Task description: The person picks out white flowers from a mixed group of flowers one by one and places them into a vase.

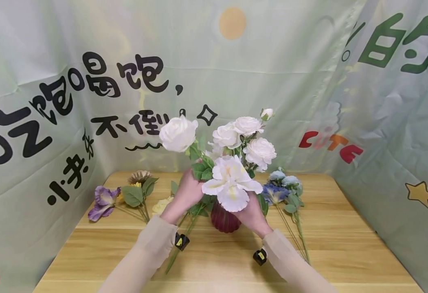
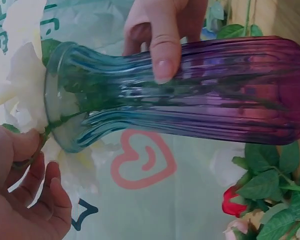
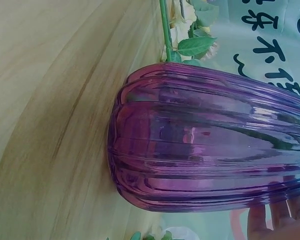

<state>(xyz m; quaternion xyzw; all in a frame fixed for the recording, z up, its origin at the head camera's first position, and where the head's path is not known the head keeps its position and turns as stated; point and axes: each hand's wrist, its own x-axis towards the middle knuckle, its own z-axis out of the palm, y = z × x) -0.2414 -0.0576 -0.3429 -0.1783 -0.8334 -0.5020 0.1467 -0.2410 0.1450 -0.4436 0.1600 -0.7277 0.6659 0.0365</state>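
A ribbed glass vase (image 1: 225,219), blue-green at the neck and purple-red below, stands upright on the wooden table. My right hand (image 1: 253,213) grips its neck, thumb across the near side in the left wrist view. At the vase mouth my left hand (image 2: 27,187) pinches a green stem between thumb and fingers. Above this hand in the head view is a white rose (image 1: 178,134). A large white iris-like flower (image 1: 232,185) and several white blooms (image 1: 248,127) rise over the vase, hiding its rim there. Stems show through the glass (image 3: 205,135).
On the table (image 1: 206,268), a purple flower (image 1: 104,203), a brown flower (image 1: 139,177) and a pale yellow bloom (image 1: 161,206) lie to the left. Blue flowers (image 1: 275,193) with long stems lie to the right. A red rosebud (image 2: 234,201) shows in the left wrist view. Printed cloth surrounds the table.
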